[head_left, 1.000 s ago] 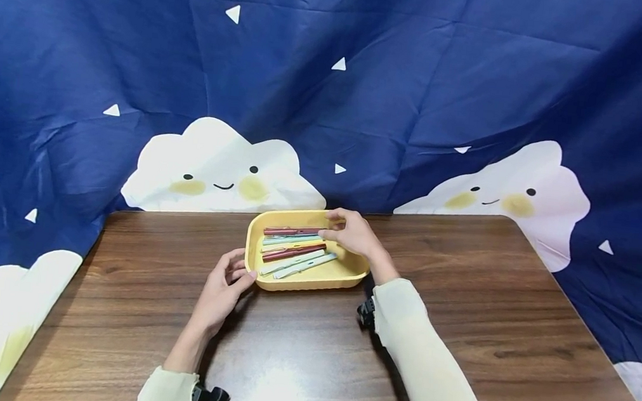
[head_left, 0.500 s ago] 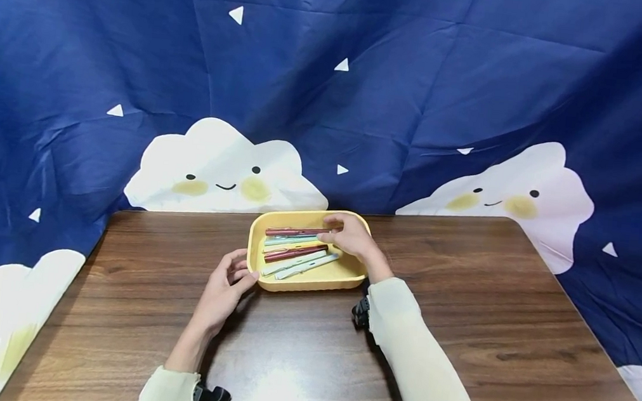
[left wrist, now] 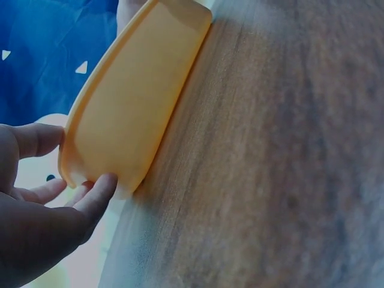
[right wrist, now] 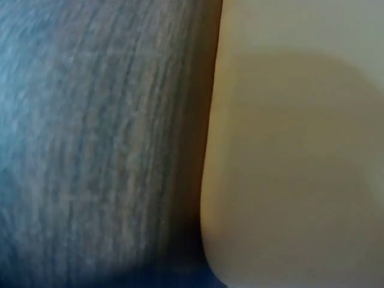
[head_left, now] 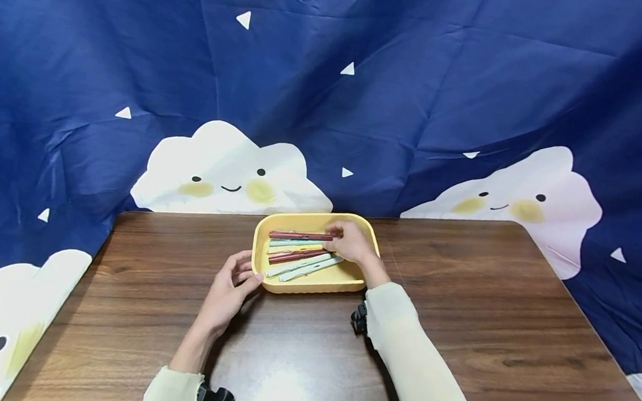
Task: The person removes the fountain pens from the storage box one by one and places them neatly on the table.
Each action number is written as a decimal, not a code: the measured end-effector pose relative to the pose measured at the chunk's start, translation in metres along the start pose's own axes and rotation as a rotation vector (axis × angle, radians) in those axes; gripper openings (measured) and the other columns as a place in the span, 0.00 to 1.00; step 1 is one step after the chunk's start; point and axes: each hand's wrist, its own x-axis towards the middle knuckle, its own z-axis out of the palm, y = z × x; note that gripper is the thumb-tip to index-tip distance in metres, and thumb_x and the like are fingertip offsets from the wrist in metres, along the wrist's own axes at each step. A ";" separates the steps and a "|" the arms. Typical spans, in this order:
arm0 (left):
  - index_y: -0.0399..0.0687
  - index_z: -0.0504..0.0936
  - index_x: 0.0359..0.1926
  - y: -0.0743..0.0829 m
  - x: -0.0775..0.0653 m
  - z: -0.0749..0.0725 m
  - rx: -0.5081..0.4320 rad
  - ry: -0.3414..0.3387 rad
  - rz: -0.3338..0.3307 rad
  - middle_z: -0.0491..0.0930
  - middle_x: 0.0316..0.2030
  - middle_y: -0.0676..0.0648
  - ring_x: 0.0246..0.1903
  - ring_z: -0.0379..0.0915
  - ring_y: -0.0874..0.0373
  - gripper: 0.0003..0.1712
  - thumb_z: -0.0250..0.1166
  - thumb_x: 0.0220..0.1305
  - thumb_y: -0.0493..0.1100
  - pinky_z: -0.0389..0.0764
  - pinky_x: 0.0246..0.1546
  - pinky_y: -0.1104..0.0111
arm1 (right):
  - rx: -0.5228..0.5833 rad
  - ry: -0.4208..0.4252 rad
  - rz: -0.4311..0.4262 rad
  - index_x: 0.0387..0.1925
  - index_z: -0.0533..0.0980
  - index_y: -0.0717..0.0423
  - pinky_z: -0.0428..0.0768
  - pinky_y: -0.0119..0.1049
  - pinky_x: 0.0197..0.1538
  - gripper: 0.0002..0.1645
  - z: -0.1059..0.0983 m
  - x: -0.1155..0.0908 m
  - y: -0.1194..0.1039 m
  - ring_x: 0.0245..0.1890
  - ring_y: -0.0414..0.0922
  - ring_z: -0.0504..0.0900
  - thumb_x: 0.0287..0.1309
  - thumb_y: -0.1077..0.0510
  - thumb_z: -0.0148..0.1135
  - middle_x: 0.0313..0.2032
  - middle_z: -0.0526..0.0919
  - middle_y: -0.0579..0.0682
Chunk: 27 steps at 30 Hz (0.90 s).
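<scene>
From my remote seat I'm watching a yellow tray (head_left: 351, 276) that is sitting on the wooden table (head_left: 476, 322), near its far edge. The person's left hand (head_left: 229, 293) is gripping the tray's near left corner: the thumb is pressing at the front and the fingers are curling around the left end. In the left wrist view I'm seeing fingertips touching the tray's outer wall.

The right hand (head_left: 353, 244) is sitting inside the tray's right half, thumb and fingers curved with only a narrow gap between the tips. The right end of the farthest dark red pen (head_left: 297, 236) is lying in that gap, and I cannot tell whether the fingers are pinching it. My right wrist view is showing only the tray's side and some blurred table, so it isn't settling the question.

The pens are all lying lengthwise in the tray. Nearer than that dark red pen, I'm making out a blue-green pen (head_left: 288, 243), a yellow pen (head_left: 288, 250) and another red pen (head_left: 300, 256), with two pale green pens (head_left: 311, 268) slanting nearest the front wall. Behind the table a blue curtain (head_left: 288, 51) with smiling clouds is hanging.
</scene>
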 end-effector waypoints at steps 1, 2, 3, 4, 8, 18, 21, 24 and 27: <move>0.37 0.64 0.71 0.000 0.000 0.000 0.000 0.000 0.000 0.72 0.60 0.34 0.56 0.71 0.46 0.33 0.64 0.68 0.32 0.76 0.49 0.75 | -0.013 0.000 0.003 0.54 0.80 0.68 0.78 0.44 0.55 0.21 0.000 0.000 0.000 0.49 0.54 0.80 0.58 0.67 0.69 0.49 0.83 0.61; 0.37 0.64 0.71 0.000 0.000 0.000 0.000 0.001 0.000 0.72 0.60 0.34 0.56 0.71 0.45 0.33 0.64 0.68 0.32 0.76 0.49 0.75 | -0.026 -0.001 0.003 0.52 0.81 0.68 0.78 0.43 0.54 0.20 0.001 0.000 0.001 0.47 0.53 0.80 0.58 0.67 0.69 0.47 0.83 0.60; 0.37 0.64 0.71 0.000 0.000 0.000 -0.001 0.002 0.000 0.72 0.60 0.34 0.56 0.71 0.45 0.33 0.64 0.68 0.32 0.76 0.49 0.75 | -0.039 -0.002 0.002 0.51 0.82 0.67 0.78 0.42 0.52 0.18 0.001 0.001 0.001 0.45 0.51 0.79 0.57 0.67 0.69 0.45 0.84 0.59; 0.37 0.64 0.71 -0.001 0.000 0.000 0.000 0.003 0.000 0.72 0.61 0.34 0.56 0.71 0.45 0.33 0.64 0.68 0.32 0.76 0.49 0.75 | -0.046 -0.002 0.003 0.49 0.82 0.67 0.78 0.40 0.50 0.17 0.001 0.001 0.001 0.43 0.50 0.79 0.57 0.67 0.70 0.42 0.84 0.57; 0.38 0.64 0.71 -0.001 0.000 0.000 -0.004 0.005 0.000 0.72 0.61 0.34 0.56 0.71 0.45 0.33 0.64 0.68 0.31 0.76 0.49 0.75 | -0.030 0.007 -0.017 0.42 0.83 0.67 0.75 0.33 0.42 0.11 0.002 0.000 0.001 0.36 0.45 0.77 0.56 0.68 0.70 0.34 0.82 0.53; 0.38 0.65 0.71 -0.001 0.000 0.002 -0.009 0.008 0.003 0.72 0.60 0.34 0.56 0.71 0.45 0.32 0.64 0.68 0.31 0.76 0.49 0.75 | 0.048 0.038 -0.014 0.37 0.83 0.66 0.74 0.30 0.35 0.08 0.000 -0.002 0.000 0.30 0.41 0.77 0.54 0.68 0.71 0.29 0.81 0.50; 0.38 0.65 0.70 -0.002 0.000 0.001 -0.015 0.009 0.000 0.72 0.60 0.34 0.56 0.71 0.45 0.32 0.64 0.68 0.31 0.76 0.49 0.75 | 0.098 0.042 -0.006 0.37 0.83 0.67 0.75 0.29 0.33 0.08 0.000 -0.002 -0.002 0.29 0.40 0.76 0.54 0.69 0.71 0.29 0.81 0.50; 0.38 0.65 0.71 -0.002 0.000 0.001 -0.019 0.009 0.000 0.72 0.60 0.33 0.55 0.71 0.46 0.32 0.64 0.68 0.31 0.76 0.49 0.75 | 0.150 0.045 -0.009 0.37 0.83 0.68 0.76 0.29 0.33 0.08 -0.001 -0.004 -0.004 0.29 0.40 0.76 0.54 0.70 0.70 0.29 0.81 0.50; 0.37 0.64 0.70 -0.001 0.000 0.001 -0.022 0.008 0.001 0.72 0.60 0.33 0.55 0.71 0.46 0.32 0.64 0.68 0.30 0.76 0.49 0.75 | 0.169 0.049 -0.022 0.37 0.82 0.68 0.76 0.30 0.35 0.07 -0.002 -0.004 -0.005 0.29 0.40 0.76 0.55 0.69 0.70 0.29 0.81 0.50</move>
